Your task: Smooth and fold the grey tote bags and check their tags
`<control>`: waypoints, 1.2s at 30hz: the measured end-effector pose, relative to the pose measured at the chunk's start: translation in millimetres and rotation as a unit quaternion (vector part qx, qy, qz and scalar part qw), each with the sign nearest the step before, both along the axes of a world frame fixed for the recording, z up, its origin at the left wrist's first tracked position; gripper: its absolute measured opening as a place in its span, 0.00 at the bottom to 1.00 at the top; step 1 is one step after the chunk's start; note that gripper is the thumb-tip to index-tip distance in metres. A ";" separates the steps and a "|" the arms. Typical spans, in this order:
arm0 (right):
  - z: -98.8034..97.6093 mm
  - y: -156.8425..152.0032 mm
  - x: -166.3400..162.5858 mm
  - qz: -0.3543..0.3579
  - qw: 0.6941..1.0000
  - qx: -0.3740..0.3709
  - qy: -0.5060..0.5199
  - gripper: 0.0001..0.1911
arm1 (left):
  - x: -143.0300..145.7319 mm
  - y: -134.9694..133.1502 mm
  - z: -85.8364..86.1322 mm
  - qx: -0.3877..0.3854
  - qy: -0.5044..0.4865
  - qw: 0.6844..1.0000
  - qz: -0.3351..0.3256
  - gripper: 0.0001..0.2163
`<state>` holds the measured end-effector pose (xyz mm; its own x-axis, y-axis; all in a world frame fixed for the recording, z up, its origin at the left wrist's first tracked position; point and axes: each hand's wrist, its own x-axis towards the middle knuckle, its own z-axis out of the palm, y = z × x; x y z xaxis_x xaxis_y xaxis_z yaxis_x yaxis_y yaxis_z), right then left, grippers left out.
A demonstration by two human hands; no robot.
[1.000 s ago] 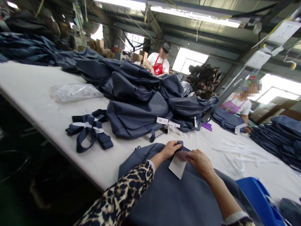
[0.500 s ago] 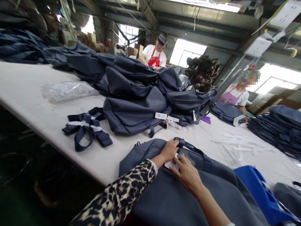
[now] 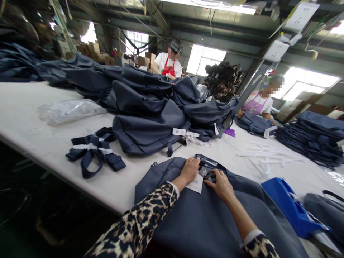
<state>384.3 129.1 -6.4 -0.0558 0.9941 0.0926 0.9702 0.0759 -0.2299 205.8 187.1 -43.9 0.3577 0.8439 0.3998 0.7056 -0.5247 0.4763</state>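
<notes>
A navy backpack lies flat at the table's near edge under both hands. At its top, my left hand is closed beside the carry handle, its fingertips against the handle's base. A white hang tag with print lies on the fabric just below those fingers. My right hand pinches a small dark tag with pale lettering between thumb and fingers, right of the white one. Any cord joining the tags to the handle is hidden by my fingers.
More navy bags are heaped beyond. Bundled straps and a clear plastic bag lie left. To the right are white strips, a blue tape dispenser and stacked bags. Two people work across the table.
My right hand has shifted rightward from the white tag, drawing the dark tag out to view. The white tag now lies uncovered. My left hand stays by the handle; the view has turned slightly.
</notes>
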 end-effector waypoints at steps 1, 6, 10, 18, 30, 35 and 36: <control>1.4 1.0 0.4 0.000 1.000 -0.004 0.001 0.28 | 0.1 0.2 -0.2 0.001 0.001 1.000 0.001 0.10; 4.7 4.1 1.2 -0.033 0.998 -0.051 0.012 0.32 | -0.3 0.1 0.1 0.002 -0.003 1.000 0.005 0.10; 5.5 3.0 3.6 -0.044 0.996 -0.079 0.021 0.32 | -0.8 -0.6 0.7 -0.001 -0.009 1.000 0.002 0.10; 19.9 10.7 -6.3 -0.036 0.991 -0.111 0.066 0.29 | -1.4 -1.8 2.2 -0.021 -0.032 0.999 0.000 0.09; -7.7 -14.5 -52.5 -0.112 0.904 -0.242 0.334 0.13 | -1.6 11.2 -4.2 -0.086 -0.137 0.987 0.027 0.10; -7.0 -15.3 -56.8 -0.099 0.889 -0.220 0.388 0.17 | -4.6 14.1 -3.3 -0.102 -0.193 0.976 0.005 0.09; -7.5 -14.6 -58.2 -0.095 0.890 -0.207 0.395 0.17 | -5.3 13.8 -2.8 -0.104 -0.206 0.973 -0.003 0.08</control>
<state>326.0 114.5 -13.9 0.0381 0.9369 -0.3476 0.4805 -0.3221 -0.8157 200.5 200.9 -46.7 0.2092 0.9202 0.3309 0.4297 -0.3904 0.8142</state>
